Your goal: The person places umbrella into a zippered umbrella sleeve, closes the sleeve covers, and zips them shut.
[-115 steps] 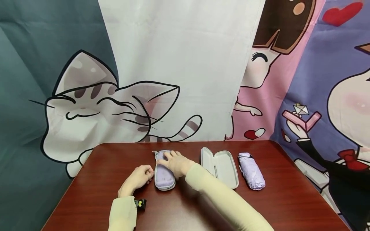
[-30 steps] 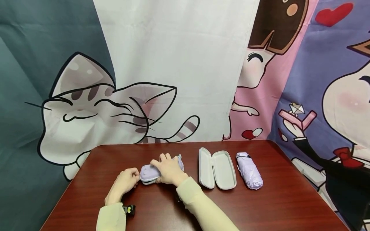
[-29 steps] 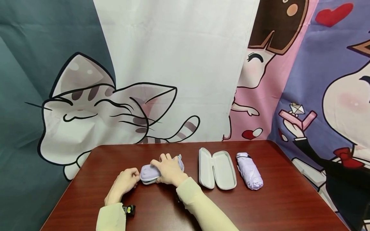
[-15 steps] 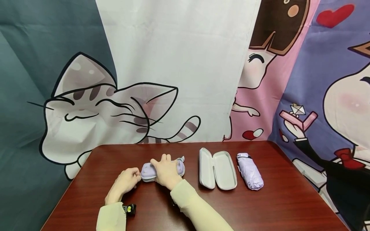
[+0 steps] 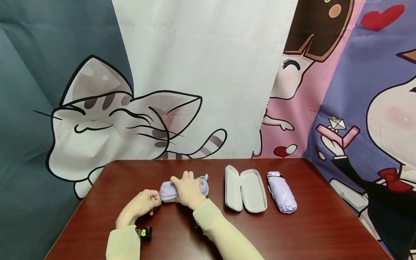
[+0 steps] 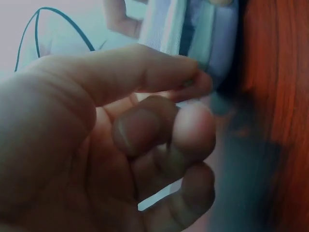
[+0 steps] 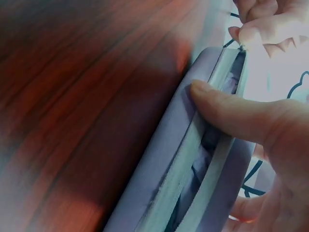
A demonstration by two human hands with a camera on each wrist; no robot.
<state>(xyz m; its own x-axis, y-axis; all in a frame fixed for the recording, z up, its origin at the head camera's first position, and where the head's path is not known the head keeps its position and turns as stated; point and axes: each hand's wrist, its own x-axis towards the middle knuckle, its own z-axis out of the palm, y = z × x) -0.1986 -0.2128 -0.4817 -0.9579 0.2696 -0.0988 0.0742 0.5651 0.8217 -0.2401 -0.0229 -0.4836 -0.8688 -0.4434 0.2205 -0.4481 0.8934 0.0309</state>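
Right wrist view: bunched fabric (image 7: 200,162) inside the gaping lavender case (image 7: 175,130) could snag the zip pull (image 7: 242,48), which the left hand (image 5: 143,204) seemingly pinches, or the case may twist on the table (image 5: 172,234) if the right hand (image 5: 188,189), gripping it, slackens; pale case (image 5: 255,191) lies open.

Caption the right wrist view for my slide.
Right hand gripping a partly open lilac case, left hand at its far end.

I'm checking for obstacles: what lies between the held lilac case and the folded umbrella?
Between the lilac case and umbrella lies the open pale case, flanked by bare table, in the head view.
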